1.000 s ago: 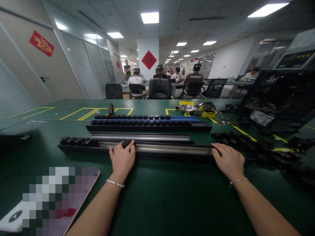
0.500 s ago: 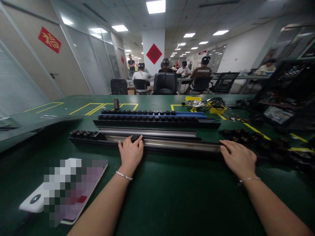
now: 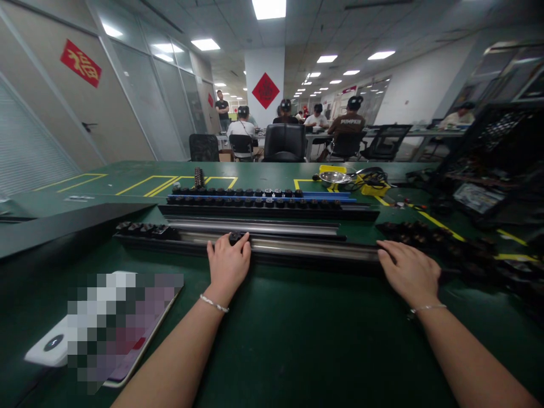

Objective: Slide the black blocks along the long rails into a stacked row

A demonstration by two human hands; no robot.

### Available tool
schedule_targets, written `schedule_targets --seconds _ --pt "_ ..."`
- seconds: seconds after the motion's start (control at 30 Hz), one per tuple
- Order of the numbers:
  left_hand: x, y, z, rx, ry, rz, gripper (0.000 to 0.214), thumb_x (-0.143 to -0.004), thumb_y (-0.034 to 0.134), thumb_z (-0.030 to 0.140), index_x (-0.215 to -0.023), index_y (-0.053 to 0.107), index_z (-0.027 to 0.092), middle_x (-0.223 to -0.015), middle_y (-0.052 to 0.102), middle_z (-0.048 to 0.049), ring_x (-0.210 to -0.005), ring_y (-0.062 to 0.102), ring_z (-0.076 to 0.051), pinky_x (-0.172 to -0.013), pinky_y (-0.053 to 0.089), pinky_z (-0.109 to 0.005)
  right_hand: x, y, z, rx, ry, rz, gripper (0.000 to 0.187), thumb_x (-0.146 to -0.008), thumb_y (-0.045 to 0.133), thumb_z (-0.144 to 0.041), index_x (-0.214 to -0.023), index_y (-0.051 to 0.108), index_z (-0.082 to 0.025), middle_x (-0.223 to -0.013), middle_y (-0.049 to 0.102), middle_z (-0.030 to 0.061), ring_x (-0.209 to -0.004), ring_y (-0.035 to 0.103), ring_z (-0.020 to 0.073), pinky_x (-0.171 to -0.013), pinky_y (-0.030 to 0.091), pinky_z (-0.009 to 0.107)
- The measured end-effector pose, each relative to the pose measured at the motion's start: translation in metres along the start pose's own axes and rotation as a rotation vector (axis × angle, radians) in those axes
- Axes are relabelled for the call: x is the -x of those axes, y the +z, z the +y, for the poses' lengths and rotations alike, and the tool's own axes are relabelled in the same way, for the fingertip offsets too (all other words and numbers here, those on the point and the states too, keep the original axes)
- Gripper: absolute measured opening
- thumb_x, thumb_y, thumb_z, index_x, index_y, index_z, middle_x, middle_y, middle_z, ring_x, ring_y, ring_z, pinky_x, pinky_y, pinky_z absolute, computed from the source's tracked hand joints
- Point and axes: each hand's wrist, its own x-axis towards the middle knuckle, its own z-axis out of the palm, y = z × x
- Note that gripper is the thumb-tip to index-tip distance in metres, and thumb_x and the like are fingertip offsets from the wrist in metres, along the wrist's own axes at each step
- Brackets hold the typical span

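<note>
A long black rail (image 3: 314, 249) with a shiny metal channel lies crosswise in front of me. My left hand (image 3: 229, 262) is closed over a small black block (image 3: 236, 236) in the channel, left of the rail's middle. Fingers wrap the rail's right end, where my right hand (image 3: 410, 271) grips it; its thumb is partly hidden. Several black blocks (image 3: 144, 229) sit lined up at the left end of the same rail. Just behind it lies another metal rail (image 3: 255, 226).
Farther back, rails filled with black blocks (image 3: 255, 201) flank a blue strip (image 3: 331, 196). Dark parts (image 3: 450, 249) are heaped at right. Two phones (image 3: 46, 348) lie at front left. A metal bowl (image 3: 335, 178) stands beside cables (image 3: 369, 178). People sit beyond the green table (image 3: 297, 340).
My left hand has slid slightly right along the rail with the black block. My right hand stays at the rail's end. The view has shifted a little.
</note>
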Motion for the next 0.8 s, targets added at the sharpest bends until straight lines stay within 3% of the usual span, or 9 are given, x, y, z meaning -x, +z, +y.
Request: schedule_targets --seconds 0.8 --pt "0.0048 -0.0013 0.0075 -0.022 0.087 0.001 0.039 -0.092 0.037 0.04 -0.124 0.058 0.035 -0.123 0.058 -0.0139 -0.118 0.051 -0.029 -0.104 0.031 -0.054 0.0017 -0.0043 -0.006 0.018 -0.01 -0.001 0.043 -0.089 0.033 -0.04 -0.111 0.067 -0.023 -0.12 0.063 0.0075 -0.115 0.051 0.0289 -0.096 0.032 0.052"
